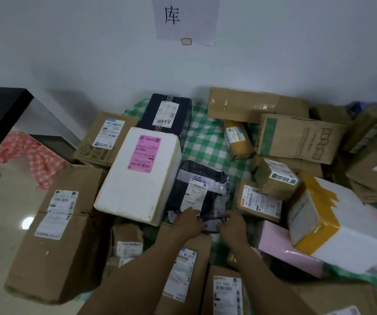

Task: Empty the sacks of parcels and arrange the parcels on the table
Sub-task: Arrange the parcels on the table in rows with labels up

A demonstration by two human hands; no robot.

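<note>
On checked cloth — both hands' grip [212, 220] pinching dark mailer bag's [202, 192] near edge

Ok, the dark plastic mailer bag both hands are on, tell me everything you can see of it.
The dark mailer bag is a soft, crinkled, glossy plastic pouch, black with greyish patches, lying flat on the green checked cloth. A white shipping label with barcodes sits on top. Its left edge lies against the white foam box. The left hand presses its near edge by the label; the right hand pinches its near right corner.
</note>
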